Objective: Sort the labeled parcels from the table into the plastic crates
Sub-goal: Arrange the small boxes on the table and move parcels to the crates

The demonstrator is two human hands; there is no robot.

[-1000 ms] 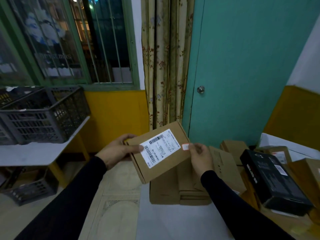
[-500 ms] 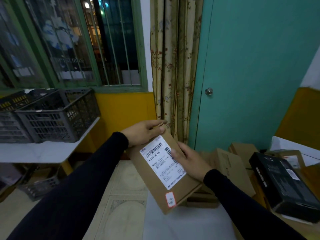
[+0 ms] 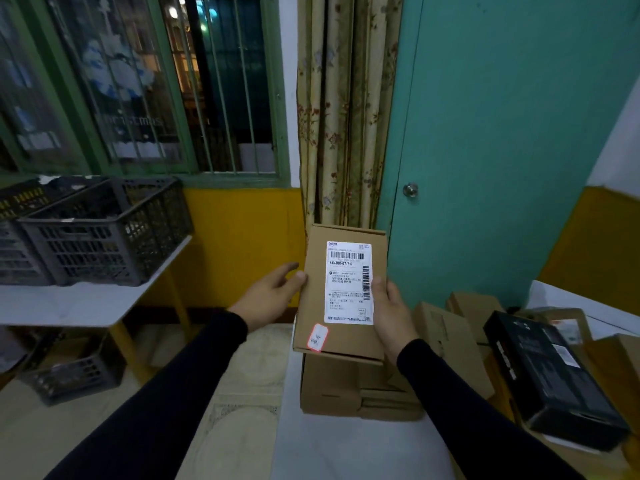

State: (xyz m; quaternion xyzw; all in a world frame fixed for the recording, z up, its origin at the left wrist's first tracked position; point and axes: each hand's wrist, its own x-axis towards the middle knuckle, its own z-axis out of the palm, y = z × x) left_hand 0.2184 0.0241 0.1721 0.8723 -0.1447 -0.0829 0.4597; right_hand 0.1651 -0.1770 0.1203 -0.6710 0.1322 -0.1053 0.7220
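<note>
The parcel point(image 3: 341, 292) is now turned upright, label readable; right hand point(image 3: 389, 306) grasps its edge, left hand point(image 3: 273, 292) touches it with relaxed fingers, so a crate point(image 3: 104, 233) can be chosen

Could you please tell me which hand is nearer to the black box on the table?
Right hand: it grips the held parcel's side facing the black box. Left hand is beyond it.
</note>
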